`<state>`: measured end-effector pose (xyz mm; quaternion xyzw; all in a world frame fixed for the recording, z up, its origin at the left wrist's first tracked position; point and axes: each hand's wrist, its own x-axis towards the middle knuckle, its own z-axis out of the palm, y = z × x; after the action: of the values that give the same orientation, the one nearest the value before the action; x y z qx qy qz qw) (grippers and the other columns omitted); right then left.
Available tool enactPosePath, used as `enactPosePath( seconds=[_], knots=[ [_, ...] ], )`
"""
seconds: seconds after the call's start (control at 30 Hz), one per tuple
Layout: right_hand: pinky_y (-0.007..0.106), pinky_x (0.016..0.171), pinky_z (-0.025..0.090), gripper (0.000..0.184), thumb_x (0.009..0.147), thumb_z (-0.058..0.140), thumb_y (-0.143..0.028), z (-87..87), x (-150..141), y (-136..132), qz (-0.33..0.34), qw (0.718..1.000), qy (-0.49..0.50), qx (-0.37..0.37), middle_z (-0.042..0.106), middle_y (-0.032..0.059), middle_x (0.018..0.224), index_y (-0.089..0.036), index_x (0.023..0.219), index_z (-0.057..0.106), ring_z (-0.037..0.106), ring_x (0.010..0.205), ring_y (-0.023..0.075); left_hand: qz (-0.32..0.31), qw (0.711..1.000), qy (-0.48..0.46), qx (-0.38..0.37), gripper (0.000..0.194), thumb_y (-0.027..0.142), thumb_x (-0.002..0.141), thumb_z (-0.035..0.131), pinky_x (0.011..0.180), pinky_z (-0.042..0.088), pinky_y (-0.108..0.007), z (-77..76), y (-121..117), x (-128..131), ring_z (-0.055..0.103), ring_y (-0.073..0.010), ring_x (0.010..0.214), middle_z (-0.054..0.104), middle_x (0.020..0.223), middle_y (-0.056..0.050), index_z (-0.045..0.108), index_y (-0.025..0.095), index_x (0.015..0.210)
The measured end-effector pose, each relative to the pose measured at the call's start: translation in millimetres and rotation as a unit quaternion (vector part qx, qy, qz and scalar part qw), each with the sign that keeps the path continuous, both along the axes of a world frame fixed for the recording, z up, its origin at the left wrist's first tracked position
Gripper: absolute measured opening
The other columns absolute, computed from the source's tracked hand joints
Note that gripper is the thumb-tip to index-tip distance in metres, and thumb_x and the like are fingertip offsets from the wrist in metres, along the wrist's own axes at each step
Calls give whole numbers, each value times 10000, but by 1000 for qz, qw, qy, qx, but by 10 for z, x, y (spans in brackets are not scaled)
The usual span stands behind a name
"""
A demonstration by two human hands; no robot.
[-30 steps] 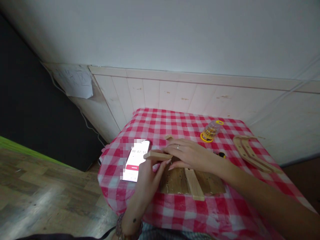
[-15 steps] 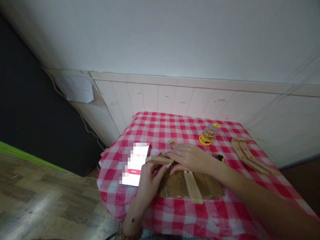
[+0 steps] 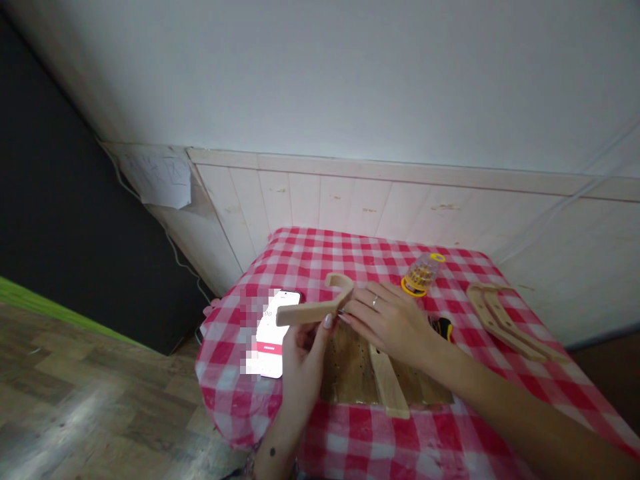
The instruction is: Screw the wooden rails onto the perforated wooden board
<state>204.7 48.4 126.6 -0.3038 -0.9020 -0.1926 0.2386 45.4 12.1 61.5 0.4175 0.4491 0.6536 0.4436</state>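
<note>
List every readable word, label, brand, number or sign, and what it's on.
"00": phone screen; the rest of that line can't be read.
Red button on the phone: text too small to read.
Paper on the wall: dark marks, too blurred to read.
Jar: any print on its base is too small to read.

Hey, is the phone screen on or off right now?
On: the phone screen glows white with a red bar, though the hooked wooden piece in the left hand hides part of it.
</note>
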Motion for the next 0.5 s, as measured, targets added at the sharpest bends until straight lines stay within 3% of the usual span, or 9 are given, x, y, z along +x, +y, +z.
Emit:
enactPosePath(
  seconds=[0.17,0.33,0.5],
  knots=[
    [284,609,427,514,1099,289,-352,23,36,-87,-11,991,109,-78,660,25,652,-187,789,664,576,605,159,1,994,83,67,249,341,914,708,890,610,-365,-71,-73,54,752,-264,1000,791,1068,-101,756,159,1078],
    [288,560,398,554,1100,276,-347,55,103,-150,-17,995,97,-26,644,27,603,-182,706,629,554,560,156,-28,975,128,179,220,193,954,622,904,620,-350,17,-80,73,761,-236,1007,796,1094,-49,778,233,1104],
    [303,607,414,507,1094,307,-316,131,202,-183,-6,999,49,1,683,39,660,-176,762,663,574,616,166,-27,960,146,237,204,170,950,609,859,632,-330,70,-56,67,762,-220,976,800,1047,-64,764,223,1072]
  ],
)
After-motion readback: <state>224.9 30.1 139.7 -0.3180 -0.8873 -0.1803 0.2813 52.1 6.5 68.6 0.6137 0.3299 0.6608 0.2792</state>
